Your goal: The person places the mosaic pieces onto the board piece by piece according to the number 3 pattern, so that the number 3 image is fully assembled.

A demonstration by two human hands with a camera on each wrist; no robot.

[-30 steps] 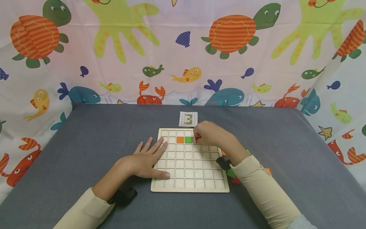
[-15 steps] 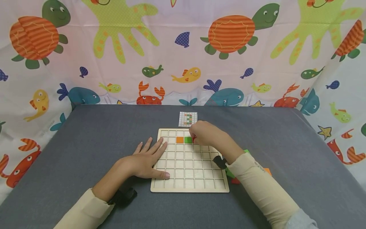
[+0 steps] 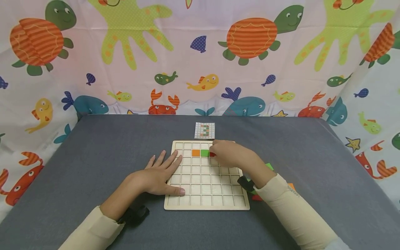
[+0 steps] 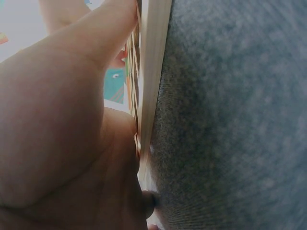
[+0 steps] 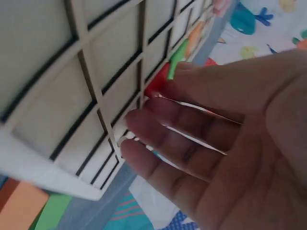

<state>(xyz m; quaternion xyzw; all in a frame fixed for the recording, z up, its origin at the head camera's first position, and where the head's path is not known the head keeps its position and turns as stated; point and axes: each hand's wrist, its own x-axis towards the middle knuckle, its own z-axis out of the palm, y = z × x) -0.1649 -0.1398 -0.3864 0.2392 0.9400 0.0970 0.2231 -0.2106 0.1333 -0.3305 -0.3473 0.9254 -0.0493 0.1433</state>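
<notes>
Red tile (image 5: 156, 87): plain, flat, partly covered by the fingertips of the right hand (image 3: 234, 154); cannot tell whether pinched or only pressed. In the second row from the far edge of the board (image 3: 206, 189), just right of a green tile (image 3: 204, 153), then an orange tile (image 3: 196, 153). Left hand (image 3: 156, 177) spread over the board's left edge. Beyond, a gridded card (image 3: 204, 131). At right, loose tiles (image 3: 257, 198), partly hidden by the sleeve (image 3: 300, 211).
</notes>
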